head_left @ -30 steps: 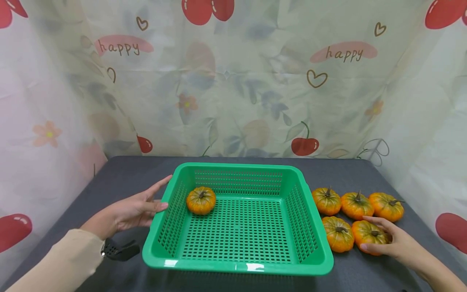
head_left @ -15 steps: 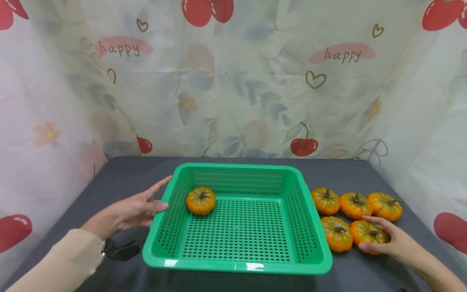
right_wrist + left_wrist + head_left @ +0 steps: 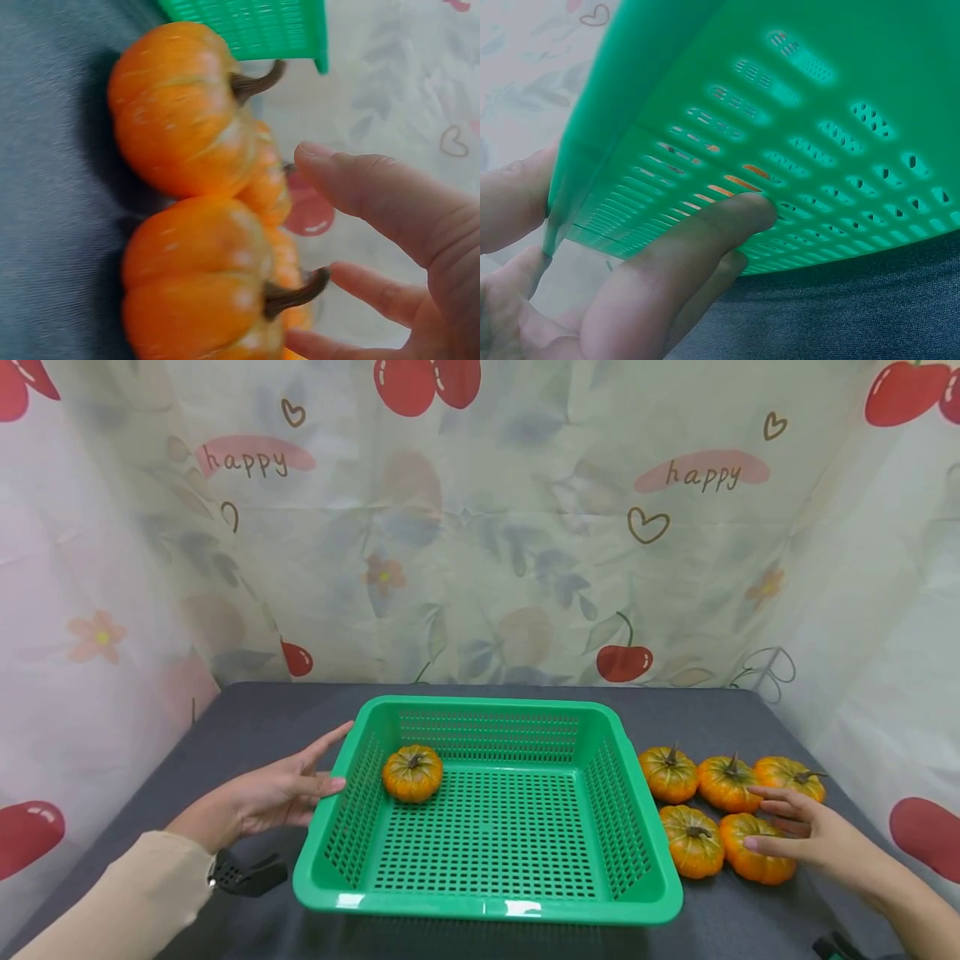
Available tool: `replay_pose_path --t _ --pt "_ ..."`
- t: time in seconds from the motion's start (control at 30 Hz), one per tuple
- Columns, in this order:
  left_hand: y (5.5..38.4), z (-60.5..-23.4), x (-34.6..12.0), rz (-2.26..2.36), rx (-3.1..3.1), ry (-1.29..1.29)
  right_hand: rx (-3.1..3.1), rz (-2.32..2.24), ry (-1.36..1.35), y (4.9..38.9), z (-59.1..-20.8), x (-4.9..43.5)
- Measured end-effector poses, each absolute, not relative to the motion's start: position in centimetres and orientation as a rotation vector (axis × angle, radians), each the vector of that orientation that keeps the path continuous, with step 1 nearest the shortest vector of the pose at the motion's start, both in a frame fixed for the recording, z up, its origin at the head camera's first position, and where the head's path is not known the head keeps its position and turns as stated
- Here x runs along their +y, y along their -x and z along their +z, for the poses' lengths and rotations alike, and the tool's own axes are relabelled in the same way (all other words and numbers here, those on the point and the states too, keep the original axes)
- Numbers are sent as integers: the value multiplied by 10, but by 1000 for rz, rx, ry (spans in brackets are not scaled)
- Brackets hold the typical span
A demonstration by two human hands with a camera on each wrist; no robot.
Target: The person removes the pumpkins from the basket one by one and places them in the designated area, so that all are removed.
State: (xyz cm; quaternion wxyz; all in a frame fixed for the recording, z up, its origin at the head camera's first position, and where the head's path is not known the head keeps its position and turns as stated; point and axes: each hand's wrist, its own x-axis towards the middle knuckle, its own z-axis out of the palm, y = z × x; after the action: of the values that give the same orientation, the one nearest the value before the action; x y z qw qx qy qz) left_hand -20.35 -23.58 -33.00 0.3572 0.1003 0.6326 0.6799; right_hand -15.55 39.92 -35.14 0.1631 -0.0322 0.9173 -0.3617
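A green plastic basket (image 3: 487,917) with perforated walls stands mid-table, one small orange pumpkin (image 3: 412,773) inside at the left. My left hand (image 3: 270,795) holds its left side, thumb at the rim and other fingers against the perforated outer wall (image 3: 840,187). On the right, my right hand (image 3: 817,839) hovers with spread fingers over the near-right pumpkin (image 3: 756,858). The right wrist view has the thumb and fingers apart around that pumpkin's stem (image 3: 296,294), holding nothing. Beside it sits another pumpkin (image 3: 692,842), stem up.
Behind these two, a back row of pumpkins (image 3: 727,785) sits close to the basket's right wall. All rest on a dark grey tablecloth (image 3: 247,718). A printed curtain (image 3: 465,568) hangs behind and at both sides. A black item (image 3: 836,946) shows at the lower right edge.
My right hand has lifted off the near-right pumpkin, its fingers spreading; earlier they lay around it. The left hand and basket stay put.
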Motion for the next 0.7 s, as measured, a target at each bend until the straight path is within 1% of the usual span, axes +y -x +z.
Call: replay_pose_path --t 0.2,0.4,0.7 --pt "203 -330 -235 1757 1637 -253 2670 -995 118 157 -336 392" --pt "203 -330 -235 1759 1630 -250 2745 -1031 212 160 -321 378" --pt "203 -330 -235 1757 1629 -267 2824 -1103 346 169 -287 350"
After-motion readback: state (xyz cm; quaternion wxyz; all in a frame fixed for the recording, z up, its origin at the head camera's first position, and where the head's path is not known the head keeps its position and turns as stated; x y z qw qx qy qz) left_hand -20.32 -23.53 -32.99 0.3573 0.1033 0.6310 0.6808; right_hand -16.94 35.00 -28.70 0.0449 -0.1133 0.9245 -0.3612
